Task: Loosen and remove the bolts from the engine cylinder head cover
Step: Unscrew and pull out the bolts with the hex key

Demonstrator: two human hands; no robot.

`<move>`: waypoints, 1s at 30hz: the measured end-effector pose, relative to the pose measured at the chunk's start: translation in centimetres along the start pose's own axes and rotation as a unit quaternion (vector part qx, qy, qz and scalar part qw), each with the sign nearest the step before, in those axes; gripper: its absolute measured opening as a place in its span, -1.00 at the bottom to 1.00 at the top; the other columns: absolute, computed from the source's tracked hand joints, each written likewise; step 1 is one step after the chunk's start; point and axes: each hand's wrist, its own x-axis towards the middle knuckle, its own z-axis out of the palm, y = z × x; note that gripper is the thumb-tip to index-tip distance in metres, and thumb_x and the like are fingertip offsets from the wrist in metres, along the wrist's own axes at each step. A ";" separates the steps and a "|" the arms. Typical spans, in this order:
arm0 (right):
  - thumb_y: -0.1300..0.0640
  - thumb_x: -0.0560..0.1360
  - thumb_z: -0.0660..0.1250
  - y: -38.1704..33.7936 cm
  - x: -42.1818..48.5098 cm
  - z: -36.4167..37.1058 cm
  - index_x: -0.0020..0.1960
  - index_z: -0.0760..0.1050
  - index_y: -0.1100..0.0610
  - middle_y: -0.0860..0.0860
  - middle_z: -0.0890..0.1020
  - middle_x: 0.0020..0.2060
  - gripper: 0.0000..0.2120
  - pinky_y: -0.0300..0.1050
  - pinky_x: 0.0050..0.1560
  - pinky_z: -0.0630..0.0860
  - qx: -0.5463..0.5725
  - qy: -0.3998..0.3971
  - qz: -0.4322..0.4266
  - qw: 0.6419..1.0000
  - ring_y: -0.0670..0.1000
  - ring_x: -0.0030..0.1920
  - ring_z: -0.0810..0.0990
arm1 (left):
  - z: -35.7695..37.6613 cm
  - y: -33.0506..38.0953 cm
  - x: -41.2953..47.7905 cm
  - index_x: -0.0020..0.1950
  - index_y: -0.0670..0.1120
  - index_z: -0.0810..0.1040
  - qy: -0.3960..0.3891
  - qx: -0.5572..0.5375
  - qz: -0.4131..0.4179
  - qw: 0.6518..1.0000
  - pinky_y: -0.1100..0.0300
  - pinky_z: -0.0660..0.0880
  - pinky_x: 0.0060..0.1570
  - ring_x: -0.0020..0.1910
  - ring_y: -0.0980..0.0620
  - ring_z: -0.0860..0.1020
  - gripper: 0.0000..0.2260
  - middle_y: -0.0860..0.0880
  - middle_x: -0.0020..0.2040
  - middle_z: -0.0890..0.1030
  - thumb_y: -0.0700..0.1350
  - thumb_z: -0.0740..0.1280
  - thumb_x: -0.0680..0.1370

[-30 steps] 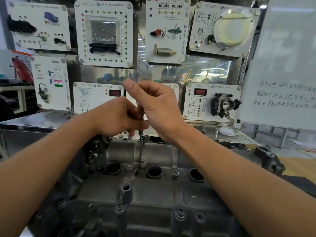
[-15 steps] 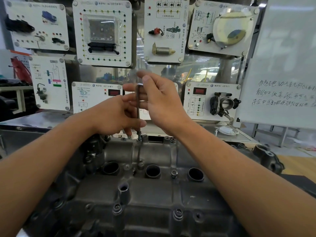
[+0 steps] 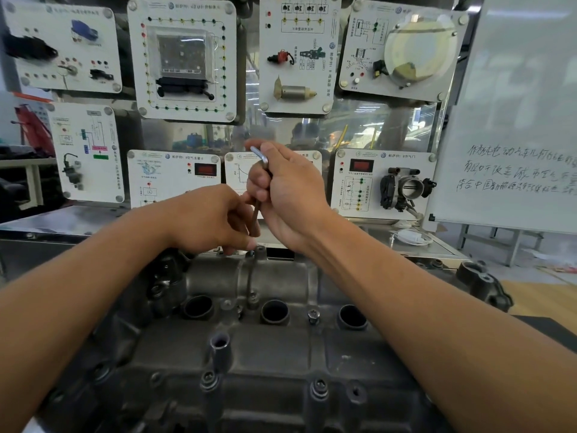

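While R hand (image 3: 290, 195) fingers curl round hex key (image 3: 256, 214) bend to spin it, L hand (image 3: 209, 220) fingers pinch shaft low, prob to seat tip in bolt (image 3: 259, 250).

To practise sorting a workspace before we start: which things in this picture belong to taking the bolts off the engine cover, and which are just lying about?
Job: engine cover; bolts; hex key, gripped by the right hand, left hand at its lower end.
Lying about: whiteboard; wall panels; white cable on the bench.
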 end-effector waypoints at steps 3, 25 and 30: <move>0.19 0.72 0.04 -0.2 0.2 -0.2 -0.01 0.49 0.17 -0.05 0.30 -0.57 -0.73 -0.14 -0.34 0.31 0.006 0.008 -0.007 1.000 -0.08 -0.54 0.23 | 0.1 -0.1 0.1 -0.09 0.06 0.69 -0.022 0.051 -0.011 0.998 0.23 0.47 -0.16 -0.32 0.14 0.64 -0.98 0.06 -0.31 0.70 -0.06 0.49 0.50; 0.02 0.63 0.26 -5.3 1.6 -4.2 -0.28 0.54 0.11 -0.02 0.25 -0.54 -0.66 -0.20 -0.54 0.09 -0.189 0.127 -0.080 0.970 -0.05 -0.51 0.15 | -2.3 5.1 2.0 0.31 -0.02 0.57 0.011 0.042 0.015 0.999 0.35 0.51 -0.06 -0.06 0.28 0.59 -0.64 0.16 0.06 0.64 0.06 0.41 0.55; -0.06 0.58 0.29 -4.5 2.0 -5.6 -0.40 0.53 0.07 0.02 0.31 -0.53 -0.60 -0.17 -0.37 0.25 -0.240 0.123 -0.083 0.959 -0.04 -0.50 0.26 | -1.6 8.3 4.5 0.01 -0.19 0.70 0.003 0.047 0.049 0.998 0.49 0.33 -0.42 -0.46 0.31 0.47 -0.82 0.07 -0.35 0.61 -0.09 0.43 0.54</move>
